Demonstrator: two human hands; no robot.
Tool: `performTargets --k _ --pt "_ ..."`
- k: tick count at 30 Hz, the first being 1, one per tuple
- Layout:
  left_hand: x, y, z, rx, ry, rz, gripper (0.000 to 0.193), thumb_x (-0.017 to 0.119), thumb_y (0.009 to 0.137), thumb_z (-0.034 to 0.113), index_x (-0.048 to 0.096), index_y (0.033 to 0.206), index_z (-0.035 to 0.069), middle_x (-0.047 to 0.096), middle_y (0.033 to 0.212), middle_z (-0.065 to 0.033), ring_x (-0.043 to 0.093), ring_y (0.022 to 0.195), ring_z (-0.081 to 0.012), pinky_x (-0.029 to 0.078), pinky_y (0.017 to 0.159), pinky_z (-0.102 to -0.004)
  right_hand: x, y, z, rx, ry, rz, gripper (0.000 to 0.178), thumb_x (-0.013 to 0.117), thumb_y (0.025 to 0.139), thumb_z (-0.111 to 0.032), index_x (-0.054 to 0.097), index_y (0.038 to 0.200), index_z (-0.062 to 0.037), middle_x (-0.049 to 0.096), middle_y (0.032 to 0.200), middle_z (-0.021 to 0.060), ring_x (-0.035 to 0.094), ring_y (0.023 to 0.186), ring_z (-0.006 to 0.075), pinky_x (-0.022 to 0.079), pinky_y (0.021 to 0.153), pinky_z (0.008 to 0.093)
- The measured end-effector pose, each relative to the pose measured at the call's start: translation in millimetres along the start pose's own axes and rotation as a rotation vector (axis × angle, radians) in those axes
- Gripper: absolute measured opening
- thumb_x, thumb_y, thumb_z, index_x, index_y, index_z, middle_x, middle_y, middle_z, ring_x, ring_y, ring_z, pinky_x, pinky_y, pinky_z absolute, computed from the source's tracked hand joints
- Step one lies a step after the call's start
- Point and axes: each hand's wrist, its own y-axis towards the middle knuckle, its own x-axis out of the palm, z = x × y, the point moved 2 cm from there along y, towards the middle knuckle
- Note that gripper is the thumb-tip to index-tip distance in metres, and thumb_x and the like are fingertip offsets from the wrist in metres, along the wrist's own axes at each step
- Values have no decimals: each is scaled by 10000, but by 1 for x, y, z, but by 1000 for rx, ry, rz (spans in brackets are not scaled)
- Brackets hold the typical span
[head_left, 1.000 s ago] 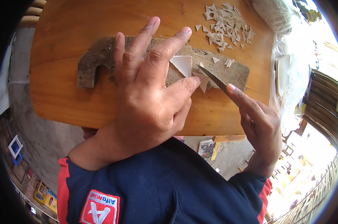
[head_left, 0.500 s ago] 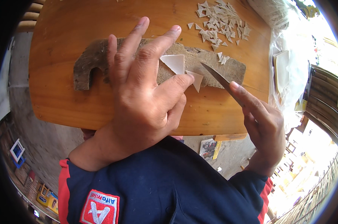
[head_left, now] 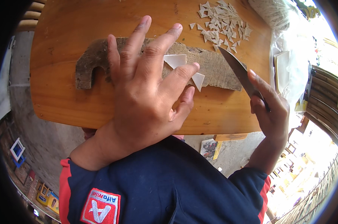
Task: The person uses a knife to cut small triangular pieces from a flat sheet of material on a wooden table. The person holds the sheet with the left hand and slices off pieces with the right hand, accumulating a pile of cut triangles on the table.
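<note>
A worn wooden board (head_left: pixel 219 71) with a curved notch at its left end lies across the table. My left hand (head_left: pixel 142 84) is over it, fingers spread, its index fingertip between a white triangular sheet piece (head_left: pixel 178 60) and a smaller pale piece (head_left: pixel 199 80). Whether the two pieces join under the finger is hidden. In my right hand (head_left: pixel 271 108) is a knife (head_left: pixel 240 71) with a dark blade, its index finger along the back. The blade's tip points at a pile of small white triangles (head_left: pixel 223 20) beyond the board.
The varnished wooden table (head_left: pixel 64 108) ends just in front of my body. Along its right side lie clear plastic bags (head_left: pixel 283 37) and a stack of pale sheets (head_left: pixel 282 71). A printed packet or paper (head_left: pixel 208 148) lies below the table edge.
The knife has moved right and farther away, and the few small triangles on the board's right part are now off it, beside the pile. My left thumb has come away from the index finger.
</note>
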Motion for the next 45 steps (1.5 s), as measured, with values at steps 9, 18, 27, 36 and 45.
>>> performTargets --k 9,18,27,36,45 --pt "6 -3 -3 34 72 59 224 856 737 165 770 944 183 521 1513 -116 333 1481 -424 161 1118 -776 9 -30 8 127 88 103 645 609 730 196 708 1307 -73 703 805 87 579 601 126 479 595 270" --pt "16 2 -6 -19 123 52 142 855 732 162 756 831 140 510 1522 -117 352 1470 -433 166 1120 -775 39 -59 26 360 282 180 681 587 739 216 673 1354 -64 676 799 66 591 643 100 492 636 245" --pt "27 19 -2 -21 185 83 141 829 792 210 722 803 119 515 1505 -109 339 1477 -424 176 1118 -779 61 -62 32 288 402 211 640 592 773 206 660 1357 -44 739 1017 105 658 837 113 506 780 233" --pt "23 16 3 -5 186 55 187 784 834 195 762 1019 171 510 1506 -120 344 1475 -416 176 1136 -750 58 -31 -21 280 209 194 561 526 879 104 608 1414 -41 711 1275 140 665 907 120 518 809 255" --pt "28 8 -3 89 181 11 329 756 840 162 779 1159 240 491 1528 -147 335 1475 -431 159 1158 -728 70 -18 -54 320 177 150 500 559 935 123 602 1407 -37 720 1224 202 709 1135 254 528 954 337"
